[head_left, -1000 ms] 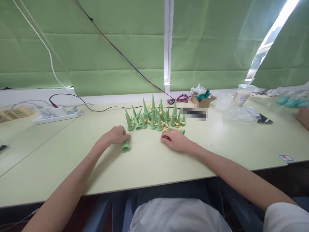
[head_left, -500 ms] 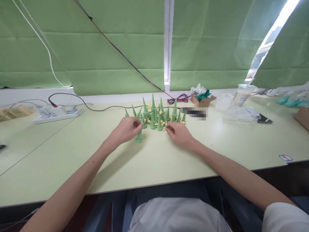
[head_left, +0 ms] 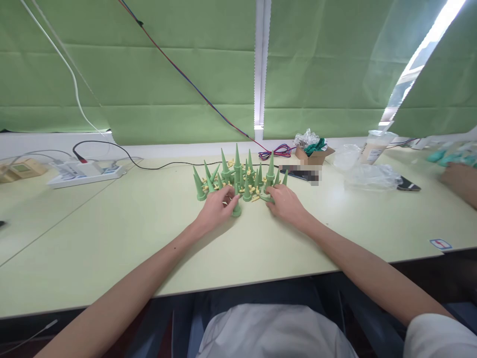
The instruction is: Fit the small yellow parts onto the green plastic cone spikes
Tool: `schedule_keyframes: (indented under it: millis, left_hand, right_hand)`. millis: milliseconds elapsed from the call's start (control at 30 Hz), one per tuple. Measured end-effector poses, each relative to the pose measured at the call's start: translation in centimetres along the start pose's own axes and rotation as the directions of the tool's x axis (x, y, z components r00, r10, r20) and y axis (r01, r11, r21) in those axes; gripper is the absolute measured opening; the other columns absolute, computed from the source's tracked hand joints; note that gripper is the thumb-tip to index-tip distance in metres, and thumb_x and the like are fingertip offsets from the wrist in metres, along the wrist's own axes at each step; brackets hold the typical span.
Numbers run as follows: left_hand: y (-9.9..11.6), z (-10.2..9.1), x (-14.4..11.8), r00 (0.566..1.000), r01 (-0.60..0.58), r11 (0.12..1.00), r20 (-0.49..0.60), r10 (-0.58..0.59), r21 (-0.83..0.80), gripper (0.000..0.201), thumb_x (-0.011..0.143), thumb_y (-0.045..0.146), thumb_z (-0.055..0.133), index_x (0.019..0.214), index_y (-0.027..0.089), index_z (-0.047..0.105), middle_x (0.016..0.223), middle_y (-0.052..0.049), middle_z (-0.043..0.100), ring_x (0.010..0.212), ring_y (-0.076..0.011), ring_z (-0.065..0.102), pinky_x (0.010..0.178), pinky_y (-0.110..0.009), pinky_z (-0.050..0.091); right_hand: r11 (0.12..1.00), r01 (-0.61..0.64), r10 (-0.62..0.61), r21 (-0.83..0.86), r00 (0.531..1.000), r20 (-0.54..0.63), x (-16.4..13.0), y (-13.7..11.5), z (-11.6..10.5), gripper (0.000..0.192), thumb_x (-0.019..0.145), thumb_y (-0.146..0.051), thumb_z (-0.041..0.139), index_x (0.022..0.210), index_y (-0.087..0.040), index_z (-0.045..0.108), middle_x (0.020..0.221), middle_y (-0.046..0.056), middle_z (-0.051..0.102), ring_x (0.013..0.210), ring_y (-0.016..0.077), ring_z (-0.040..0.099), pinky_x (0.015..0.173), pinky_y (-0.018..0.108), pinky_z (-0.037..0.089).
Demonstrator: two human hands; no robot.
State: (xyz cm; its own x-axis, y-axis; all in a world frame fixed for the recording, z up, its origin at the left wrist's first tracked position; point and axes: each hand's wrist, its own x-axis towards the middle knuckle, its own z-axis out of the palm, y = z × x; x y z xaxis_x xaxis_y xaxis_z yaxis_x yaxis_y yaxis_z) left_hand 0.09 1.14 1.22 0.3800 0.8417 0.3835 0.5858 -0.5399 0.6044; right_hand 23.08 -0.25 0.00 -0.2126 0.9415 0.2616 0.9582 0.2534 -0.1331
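Several green cones (head_left: 225,166) with round bases stand in a cluster on the table, small yellow pieces (head_left: 255,198) scattered among them. At the cluster's front left, my left hand (head_left: 215,209) has thumb and fingers closed around the upper part of an upright green cone (head_left: 236,211), whose base shows below the thumb. My right hand (head_left: 286,201) is at the front right, its fingers closed on a tilted green cone (head_left: 267,199) partly hidden by the fingers. Just behind that hand stands a taller cone (head_left: 270,169).
A white power strip (head_left: 87,175) with plugs lies at left. Behind the cones run a black cable (head_left: 167,165) and coiled red-blue wire (head_left: 276,151). Rightward are a small cardboard box (head_left: 313,157), a partly blurred dark object (head_left: 298,173), plastic bags (head_left: 374,176), and a cup (head_left: 372,149).
My left hand has moved right with its green cone toward the front of the cluster. My right hand has shifted slightly right and now has a tilted cone at its fingers.
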Motion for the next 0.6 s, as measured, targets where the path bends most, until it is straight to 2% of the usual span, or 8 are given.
schedule_keyframes:
  millis: [100, 300, 433, 500, 600]
  left_hand:
    - [-0.2, 0.3, 0.0, 0.999, -0.024, 1.000, 0.038, 0.024, -0.004, 0.026, 0.092, 0.043, 0.050, 0.082, 0.019, 0.051, 0.073, -0.002, 0.061, 0.064, -0.0139, 0.056, 0.059, -0.026, 0.050]
    - [-0.3, 0.4, -0.2, 0.998, -0.049, 0.999, 0.038, 0.049, 0.009, 0.026, 0.092, 0.041, 0.049, 0.078, 0.019, 0.049, 0.070, -0.001, 0.059, 0.062, -0.0131, 0.052, 0.058, -0.025, 0.048]
    - [-0.2, 0.3, -0.3, 0.998, -0.049, 0.999, 0.039, 0.048, 0.015, 0.027, 0.092, 0.041, 0.048, 0.077, 0.019, 0.048, 0.070, -0.001, 0.059, 0.063, -0.0134, 0.053, 0.058, -0.025, 0.048]
    - [-0.1, 0.3, -0.3, 0.998, -0.048, 0.999, 0.042, 0.048, 0.011, 0.027, 0.092, 0.041, 0.048, 0.078, 0.019, 0.048, 0.071, -0.002, 0.060, 0.064, -0.0139, 0.054, 0.058, -0.026, 0.048]
    - [0.0, 0.4, -0.3, 0.998, -0.045, 0.999, 0.045, 0.045, -0.004, 0.027, 0.092, 0.042, 0.048, 0.078, 0.019, 0.049, 0.072, -0.002, 0.060, 0.064, -0.0141, 0.054, 0.058, -0.026, 0.048]
  right_hand:
    - [1.000, -0.009, 0.009, 0.001, 1.000, 0.020, 0.1, 0.2, 0.0, 0.019, 0.086, -0.012, 0.059, 0.104, -0.015, 0.064, 0.099, 0.016, 0.067, 0.099, 0.0288, 0.061, 0.073, 0.031, 0.039]
    - [0.997, -0.035, 0.029, 0.075, 0.997, 0.077, 0.2, 0.9, -0.5, 0.012, 0.085, -0.013, 0.058, 0.094, -0.015, 0.065, 0.092, 0.013, 0.070, 0.092, 0.0270, 0.063, 0.066, 0.030, 0.037]
    - [0.983, -0.045, 0.035, 0.180, 0.998, 0.055, 0.4, 1.7, -1.3, 0.015, 0.083, -0.014, 0.059, 0.096, -0.016, 0.065, 0.092, 0.009, 0.072, 0.089, 0.0234, 0.063, 0.069, 0.028, 0.039]
    - [0.971, -0.048, 0.045, 0.236, 0.999, 0.019, 0.6, 1.9, -1.6, 0.016, 0.084, -0.017, 0.059, 0.099, -0.016, 0.064, 0.089, 0.008, 0.072, 0.084, 0.0212, 0.063, 0.070, 0.028, 0.040]
    - [0.957, -0.028, 0.044, 0.288, 0.998, -0.050, 0.8, 1.9, -1.8, 0.010, 0.085, -0.018, 0.059, 0.094, -0.016, 0.063, 0.086, 0.007, 0.071, 0.074, 0.0182, 0.061, 0.069, 0.028, 0.041]
